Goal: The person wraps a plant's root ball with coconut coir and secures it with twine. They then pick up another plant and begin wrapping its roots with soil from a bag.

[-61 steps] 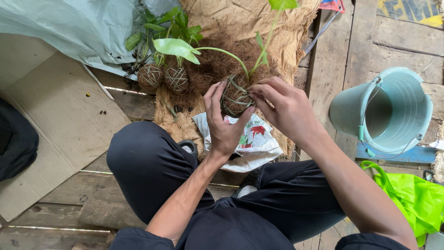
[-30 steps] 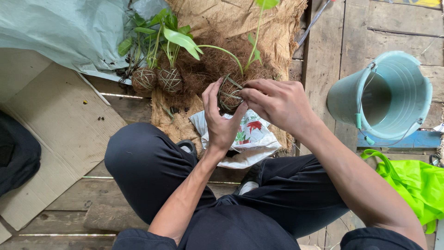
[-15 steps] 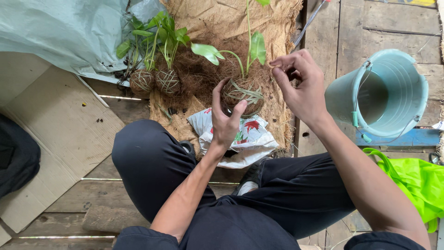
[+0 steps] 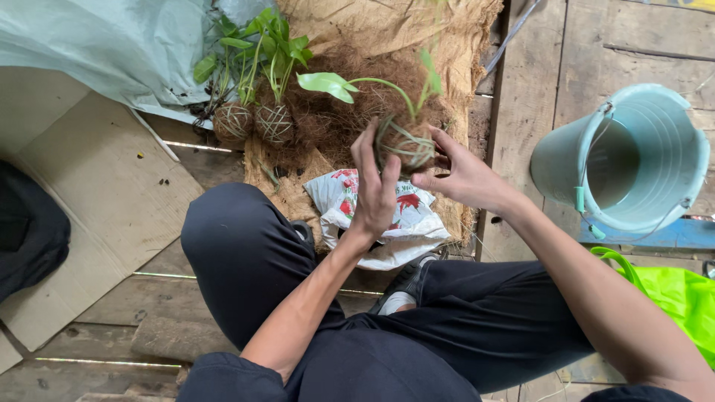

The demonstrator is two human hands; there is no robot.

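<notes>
Fingers on both hands are wrapped round the same little root ball point(image 4: 406, 145), so neither hand is open. Left hand point(image 4: 375, 190) stands upright with its back to the camera and cups the ball from the left, fingertips curled over the top edge. Right hand point(image 4: 462, 177) comes in from the right, thumb and fingers pressed to the ball's side. Pale string is wound across the ball, and a thin stem arcs out of it up to a big green leaf point(image 4: 328, 83).

The ball is held up in the air above the heap of brown coir point(image 4: 350, 112), which lies on a burlap sheet point(image 4: 387, 30). Just below the hands is a crumpled white bag point(image 4: 387, 223) with red print, sitting on the near edge of the burlap and butting up against the knees of the dark trousers point(image 4: 246, 253).

Off to the left, two finished string-wrapped balls point(image 4: 253, 123) sit side by side at the burlap's left edge, touching or nearly so, with their leaves sticking up. They're well clear of the hands, with open coir between.

On the right a pale blue bucket point(image 4: 625, 160) lies tipped with its mouth towards the camera, on the wooden planks point(image 4: 536, 82). A bare strip of plank runs between the burlap's right edge and the bucket, so that side has room. A bright green bag point(image 4: 681, 294) sits below the bucket, next to the right forearm. Flat cardboard point(image 4: 82, 179) covers the floor far left, under a pale tarp point(image 4: 97, 45).
</notes>
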